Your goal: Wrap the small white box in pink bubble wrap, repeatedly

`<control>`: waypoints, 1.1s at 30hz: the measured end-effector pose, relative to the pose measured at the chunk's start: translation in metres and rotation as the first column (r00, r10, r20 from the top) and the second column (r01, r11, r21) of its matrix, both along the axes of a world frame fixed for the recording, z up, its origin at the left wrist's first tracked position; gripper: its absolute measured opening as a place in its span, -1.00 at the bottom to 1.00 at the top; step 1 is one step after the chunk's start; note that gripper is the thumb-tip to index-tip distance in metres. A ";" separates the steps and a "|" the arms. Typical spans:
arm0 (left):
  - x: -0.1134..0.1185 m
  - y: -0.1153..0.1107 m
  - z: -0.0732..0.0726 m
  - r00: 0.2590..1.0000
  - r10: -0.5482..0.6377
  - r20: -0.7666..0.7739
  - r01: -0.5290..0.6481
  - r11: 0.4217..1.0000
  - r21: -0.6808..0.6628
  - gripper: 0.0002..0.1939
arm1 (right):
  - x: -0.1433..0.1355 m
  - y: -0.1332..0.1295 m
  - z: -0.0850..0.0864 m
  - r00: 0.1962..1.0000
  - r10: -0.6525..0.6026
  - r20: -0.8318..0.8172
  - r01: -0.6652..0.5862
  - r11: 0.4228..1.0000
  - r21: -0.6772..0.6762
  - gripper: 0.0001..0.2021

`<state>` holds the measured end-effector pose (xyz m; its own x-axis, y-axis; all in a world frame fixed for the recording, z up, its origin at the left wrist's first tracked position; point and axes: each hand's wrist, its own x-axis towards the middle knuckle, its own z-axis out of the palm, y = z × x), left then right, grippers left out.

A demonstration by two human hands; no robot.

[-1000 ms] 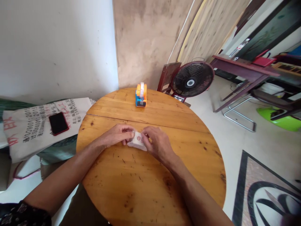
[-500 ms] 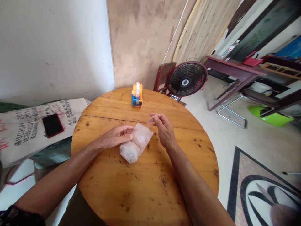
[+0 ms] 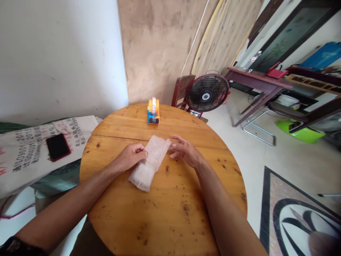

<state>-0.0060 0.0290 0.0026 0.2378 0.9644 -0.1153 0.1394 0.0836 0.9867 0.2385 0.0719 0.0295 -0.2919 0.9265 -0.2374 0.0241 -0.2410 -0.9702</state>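
Observation:
A bubble-wrap packet (image 3: 151,160) lies slantwise on the round wooden table (image 3: 170,213). Its near end bulges around something I cannot make out; the far end is flatter. My left hand (image 3: 132,156) pinches the packet's left edge between thumb and fingers. At the upper right corner of the wrap, my right hand (image 3: 185,151) has its fingers spread, with fingertips at or against the edge. Beyond both hands stands an orange and blue tape dispenser (image 3: 153,112) with a roll of clear tape.
A phone (image 3: 58,147) rests on a printed white sack (image 3: 29,137) left of the table. Behind the table's right side are a wooden chair (image 3: 182,90) and a round fan (image 3: 207,93). Farther right stands a dark red desk (image 3: 255,80).
The packet has turned flatter and shifted slightly toward me and left. My right hand has let go of the clear strip it was pinching, and its fingers have spread.

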 end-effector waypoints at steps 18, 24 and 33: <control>0.005 0.000 -0.007 0.991 -0.008 0.130 0.001 0.999 0.051 -0.62 | -0.037 0.000 -0.035 0.968 -0.243 0.066 0.207 0.917 0.340 -0.40; 0.014 -0.003 0.000 0.999 -0.029 0.023 0.029 0.999 0.020 -0.65 | -0.029 0.008 -0.036 0.946 -0.294 0.138 0.216 0.887 0.407 -0.40; 0.016 -0.007 0.001 0.998 0.024 0.050 -0.023 0.999 -0.035 -0.42 | -0.038 -0.029 0.010 0.679 -0.419 0.603 -0.052 0.792 0.609 -0.37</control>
